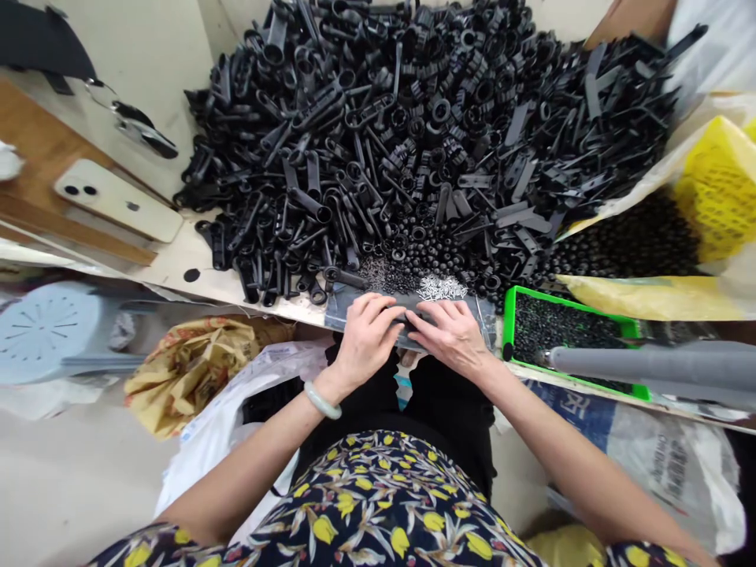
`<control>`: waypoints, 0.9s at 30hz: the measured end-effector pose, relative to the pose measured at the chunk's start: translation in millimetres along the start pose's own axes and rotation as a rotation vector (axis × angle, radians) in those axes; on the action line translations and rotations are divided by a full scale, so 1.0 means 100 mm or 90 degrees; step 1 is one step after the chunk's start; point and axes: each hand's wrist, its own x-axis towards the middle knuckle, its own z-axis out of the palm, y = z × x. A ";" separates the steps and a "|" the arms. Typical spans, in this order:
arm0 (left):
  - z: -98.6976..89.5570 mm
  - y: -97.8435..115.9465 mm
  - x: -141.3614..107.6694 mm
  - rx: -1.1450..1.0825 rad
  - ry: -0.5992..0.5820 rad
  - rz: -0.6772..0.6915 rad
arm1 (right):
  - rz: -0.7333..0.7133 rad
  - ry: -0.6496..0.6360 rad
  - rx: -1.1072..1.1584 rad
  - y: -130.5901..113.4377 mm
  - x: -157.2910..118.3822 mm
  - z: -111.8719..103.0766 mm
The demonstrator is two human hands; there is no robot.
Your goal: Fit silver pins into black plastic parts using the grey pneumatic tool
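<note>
My left hand (369,335) and my right hand (450,332) meet at the table's front edge, over a dark mat (341,305). Fingertips of both pinch together around something small and dark, mostly hidden between them. Just beyond my right fingers lies a small heap of shiny metal pins (442,288). Left of it are tiny dark metal pieces (375,273) and small black round parts (434,253). A large pile of black plastic parts (354,126), with tube-like, ring-like and flat pieces, rises behind.
On the right are a green tray (509,319) of tiny black pieces, a grey rod-like object (638,364) across it, and an open bag (714,197) of black beads. At left are a phone (121,201), keys (142,130), a stool (50,331) and a brown sack (194,370).
</note>
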 end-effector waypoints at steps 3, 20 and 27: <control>0.14 -0.08 0.07 0.044 -0.076 0.025 | 0.072 0.023 0.114 -0.05 -0.03 -0.11; 0.07 -0.13 0.26 -0.186 -0.105 -0.115 | 0.505 0.258 0.672 -0.18 0.02 -0.13; -0.09 0.02 0.31 -0.304 -0.116 -0.195 | 0.452 0.161 0.752 -0.26 0.22 0.00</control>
